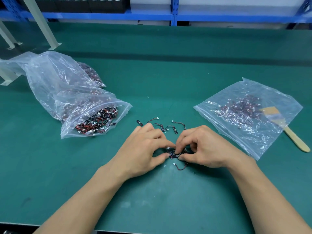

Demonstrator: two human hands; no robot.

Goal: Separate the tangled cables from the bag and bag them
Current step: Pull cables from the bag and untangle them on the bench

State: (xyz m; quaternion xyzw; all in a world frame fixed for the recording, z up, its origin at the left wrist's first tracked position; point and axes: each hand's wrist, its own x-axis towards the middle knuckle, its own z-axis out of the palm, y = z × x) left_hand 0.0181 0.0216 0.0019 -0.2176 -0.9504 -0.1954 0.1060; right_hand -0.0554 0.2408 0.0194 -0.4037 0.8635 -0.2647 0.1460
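Head view: left hand (pixel 145 149) and right hand (pixel 200 147) pinch cable clump (pixel 175 153) near full bag (pixel 87 114); untangling step, next needs one cable teased free

A green table (pixel 168 73) fills most of the view, with pale scuffs on its near part. A brush (pixel 294 139) with a pale wooden handle lies flat near its right edge, handle towards the near right. Behind the table stands a blue shelf rack (pixel 173 12), holding dark boxes (pixel 76 5) at the upper left. Pale metal posts (pixel 40 22) slant down onto the table's far left corner.
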